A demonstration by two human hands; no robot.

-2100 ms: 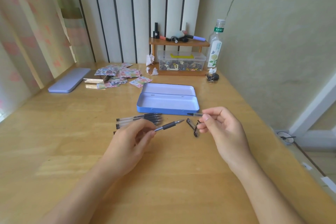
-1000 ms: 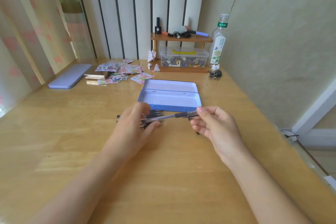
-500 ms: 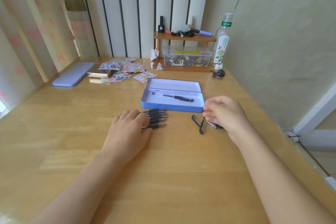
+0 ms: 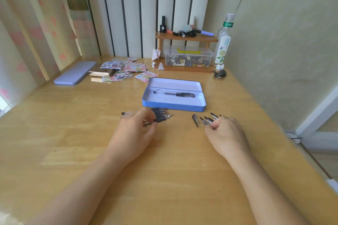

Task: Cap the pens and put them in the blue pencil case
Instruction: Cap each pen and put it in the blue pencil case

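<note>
A: Where did things stand with the pens?

B: One capped pen (image 4: 173, 94) lay inside the open blue pencil case (image 4: 173, 105), its length running side to side along the case. The rest, a row of uncapped pens (image 4: 161, 113), lay on the surface just in front of the case, tips pointing right.

A: And the hands?

B: The left hand (image 4: 134, 133) sat over that row, its fingers (image 4: 149, 117) curled and pinching the grip of the nearest pen, whose metal tip stuck out to the right. The right hand (image 4: 226, 133) rested by the loose caps (image 4: 205, 119), fingers bent inward around one or two of them; I couldn't tell whether it truly gripped one.

A: So what did the next move hinge on?

B: In my judgement, on the line between the two hands. The pen's long axis ran left to right, tip facing the right hand, and the caps lay just beyond that tip, near but apart. The right hand was nearer the caps, the left nearer the pens.
</note>
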